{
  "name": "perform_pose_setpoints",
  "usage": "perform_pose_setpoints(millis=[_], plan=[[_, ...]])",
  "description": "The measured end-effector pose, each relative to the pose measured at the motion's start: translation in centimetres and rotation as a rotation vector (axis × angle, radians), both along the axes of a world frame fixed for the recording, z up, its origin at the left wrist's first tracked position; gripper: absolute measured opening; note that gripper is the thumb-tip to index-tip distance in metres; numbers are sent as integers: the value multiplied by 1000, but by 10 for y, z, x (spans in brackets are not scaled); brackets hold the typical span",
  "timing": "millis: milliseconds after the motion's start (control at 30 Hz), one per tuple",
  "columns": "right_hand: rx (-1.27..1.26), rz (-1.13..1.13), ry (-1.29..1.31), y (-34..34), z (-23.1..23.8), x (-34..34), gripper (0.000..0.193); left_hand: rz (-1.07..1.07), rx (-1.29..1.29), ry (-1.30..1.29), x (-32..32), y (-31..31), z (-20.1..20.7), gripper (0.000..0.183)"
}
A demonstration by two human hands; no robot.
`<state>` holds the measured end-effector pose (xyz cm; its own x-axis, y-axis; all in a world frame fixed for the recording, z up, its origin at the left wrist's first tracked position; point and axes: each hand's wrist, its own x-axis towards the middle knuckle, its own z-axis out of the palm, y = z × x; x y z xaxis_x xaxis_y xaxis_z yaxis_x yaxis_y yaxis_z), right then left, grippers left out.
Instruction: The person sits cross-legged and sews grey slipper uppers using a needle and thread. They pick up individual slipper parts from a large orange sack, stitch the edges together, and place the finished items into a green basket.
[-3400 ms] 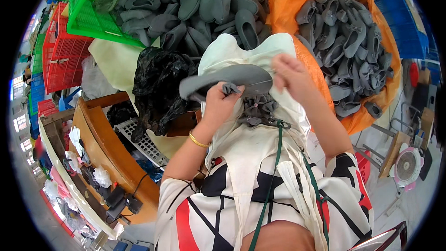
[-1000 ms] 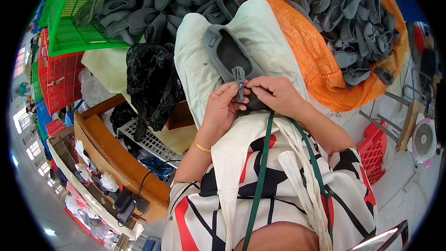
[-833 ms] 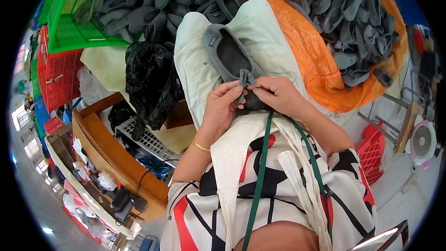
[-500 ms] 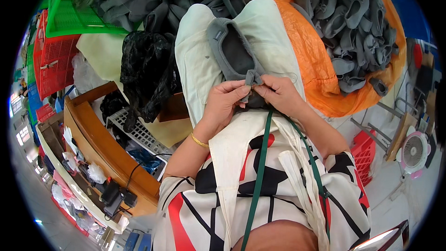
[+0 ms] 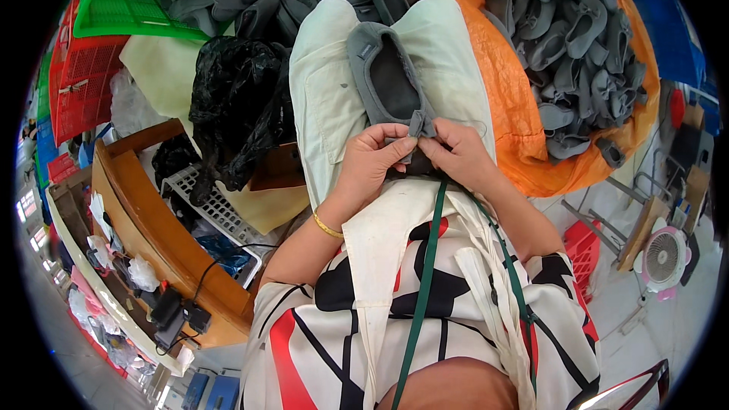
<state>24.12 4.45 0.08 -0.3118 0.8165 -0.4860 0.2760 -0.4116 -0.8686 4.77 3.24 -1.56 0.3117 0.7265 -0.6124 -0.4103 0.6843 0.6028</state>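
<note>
A grey fabric slipper (image 5: 358, 68) lies on my lap over the pale apron, its opening facing up and its heel end toward me. My left hand (image 5: 374, 153) pinches the heel edge between thumb and forefinger, at the left of a small folded fabric tab (image 5: 417, 123). From the right, my right hand (image 5: 454, 149) grips the same heel edge, its thumb and finger close together. The fingertips of both hands nearly meet there. Whether a small tool or thread sits between them is hidden.
An orange sack (image 5: 524, 133) at the right holds many grey slippers (image 5: 548, 49). More grey slippers (image 5: 262, 11) lie ahead, beside a green crate (image 5: 125, 4). At my left are a black plastic bag (image 5: 235, 99), a white basket (image 5: 220, 201) and a wooden drawer frame (image 5: 163, 250). A fan (image 5: 663, 258) stands right.
The view has shifted slightly, moving the surroundings in the picture. Both hands keep their pinch at the slipper's heel, with only small finger movements.
</note>
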Motion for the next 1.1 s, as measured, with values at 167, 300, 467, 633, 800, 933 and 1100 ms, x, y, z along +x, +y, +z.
perform_pose_setpoints(millis=[167,300,467,633,800,933,1100], plan=[[152,25,59,-3,-7,3,7,10,11,11,0,-2,-2,19],[166,74,91,-3,-16,11,7,14,10,17,0,-2,-2,19],[141,110,134,-1,-18,18,8,34,21,17,2,-1,0,19],[108,102,163,-4,-26,21,8,42,31,0,1,-2,-3,19],[-15,21,137,-5,-8,13,8,36,19,4,1,-1,-2,18],[-104,-5,117,-6,-5,12,9,11,34,5,0,-1,-5,17],[-132,-33,147,-4,-4,4,13,-11,18,13,-2,0,-5,16]])
